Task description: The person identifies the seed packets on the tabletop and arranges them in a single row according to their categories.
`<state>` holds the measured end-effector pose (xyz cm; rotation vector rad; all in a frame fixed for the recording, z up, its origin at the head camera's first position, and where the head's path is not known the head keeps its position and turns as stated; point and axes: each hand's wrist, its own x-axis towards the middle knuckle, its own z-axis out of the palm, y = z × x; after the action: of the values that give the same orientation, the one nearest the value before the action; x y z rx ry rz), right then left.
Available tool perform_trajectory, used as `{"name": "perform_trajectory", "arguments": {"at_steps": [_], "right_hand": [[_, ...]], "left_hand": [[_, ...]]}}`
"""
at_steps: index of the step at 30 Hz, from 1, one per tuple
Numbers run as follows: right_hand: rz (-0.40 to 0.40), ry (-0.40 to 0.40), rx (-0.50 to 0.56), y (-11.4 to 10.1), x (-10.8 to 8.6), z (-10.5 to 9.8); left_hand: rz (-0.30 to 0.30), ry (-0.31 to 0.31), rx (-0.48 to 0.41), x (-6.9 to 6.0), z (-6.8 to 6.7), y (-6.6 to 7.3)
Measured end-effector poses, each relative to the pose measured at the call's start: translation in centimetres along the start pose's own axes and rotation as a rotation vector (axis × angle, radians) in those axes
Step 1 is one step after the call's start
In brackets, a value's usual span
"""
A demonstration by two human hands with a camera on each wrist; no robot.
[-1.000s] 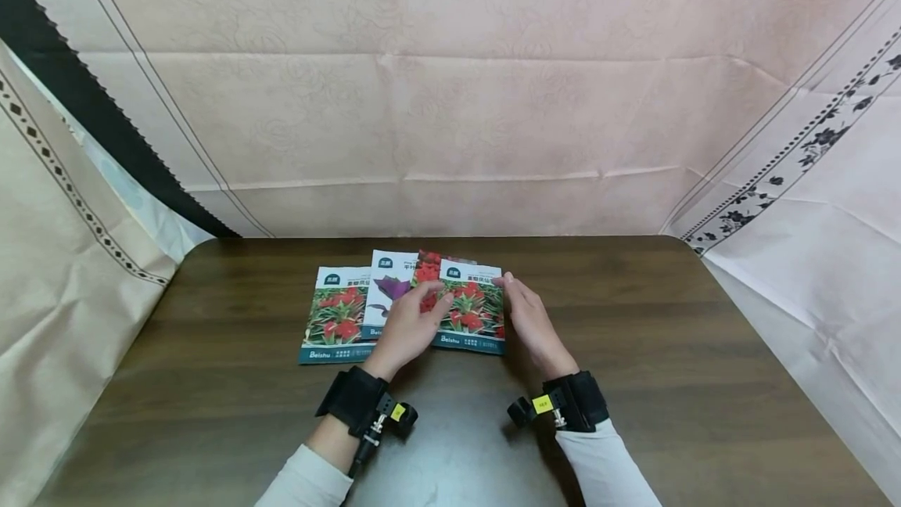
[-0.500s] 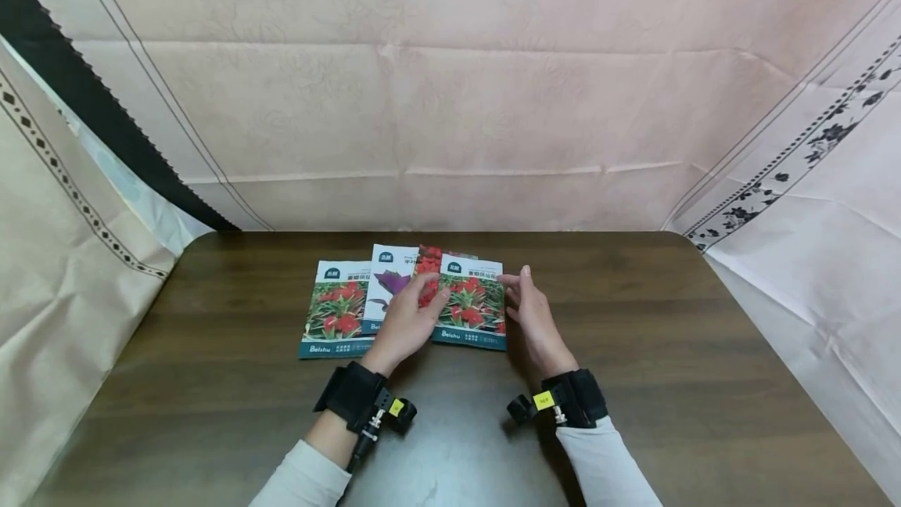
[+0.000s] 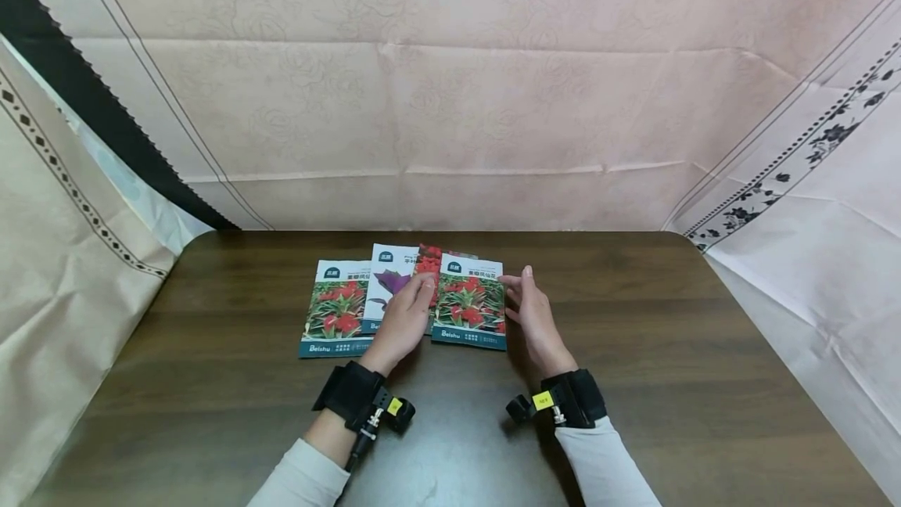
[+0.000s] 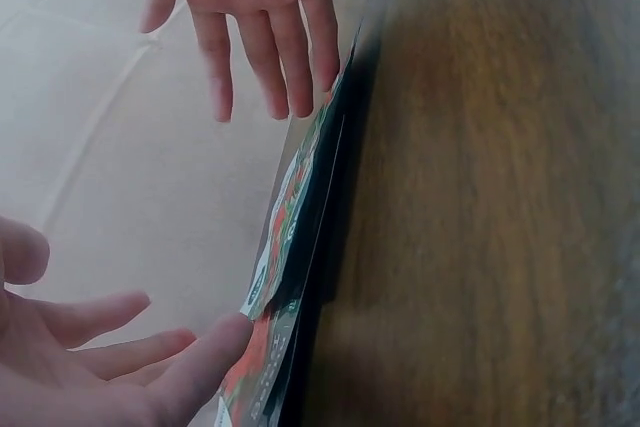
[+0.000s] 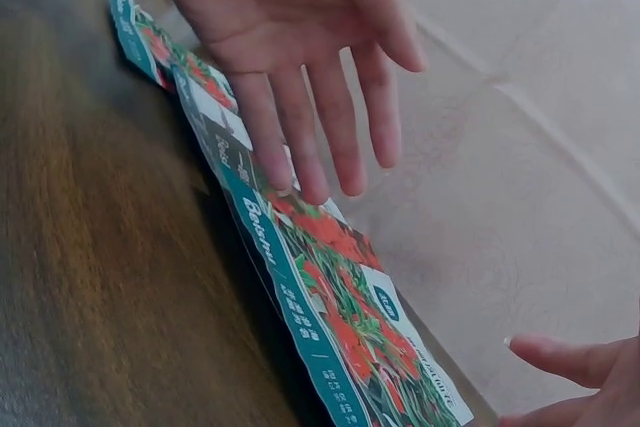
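Several flower seed packets lie overlapping in a row on the table. In the head view, a red-flower packet (image 3: pixel 335 311) is at the left, then a purple-flower packet (image 3: pixel 389 282), a mostly covered red packet (image 3: pixel 428 259) and another red-flower packet (image 3: pixel 469 308) on top at the right. My left hand (image 3: pixel 400 323) is over the middle packets, palm turned inward and fingers extended, at the right packet's left edge. My right hand (image 3: pixel 536 327) stands beside that packet's right edge, fingertips close to it, thumb raised. In the right wrist view, the left palm (image 5: pixel 290 17) faces the camera, holding nothing.
The brown wooden table (image 3: pixel 246 413) extends on every side of the packets. Behind it hangs a pale cloth (image 3: pixel 450 139), with patterned cloth (image 3: pixel 795 163) at the right. Black wrist cameras (image 3: pixel 401 415) are strapped on both forearms.
My left hand has drawn slightly left, off the right packet's face, its fingers closer together. The right thumb has lifted from the packet's edge. The packets keep their arrangement.
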<state>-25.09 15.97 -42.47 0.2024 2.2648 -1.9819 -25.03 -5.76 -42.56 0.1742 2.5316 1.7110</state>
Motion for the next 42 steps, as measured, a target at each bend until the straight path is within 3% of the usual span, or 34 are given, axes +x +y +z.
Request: {"name": "perform_trajectory", "arguments": {"at_steps": [11,26,42], "right_hand": [[0.019,-0.006,0.005,-0.13,0.0,0.09],[0.022,-0.009,-0.002,0.1,0.03,0.31],[0.036,0.015,0.038,0.32,0.16,0.36]], "left_hand": [[-0.03,-0.043,-0.078,-0.13,0.08,-0.55],[-0.08,-0.063,-0.113,0.1,0.06,-0.77],[-0.105,-0.027,-0.097,0.18,0.05,-0.75]]}}
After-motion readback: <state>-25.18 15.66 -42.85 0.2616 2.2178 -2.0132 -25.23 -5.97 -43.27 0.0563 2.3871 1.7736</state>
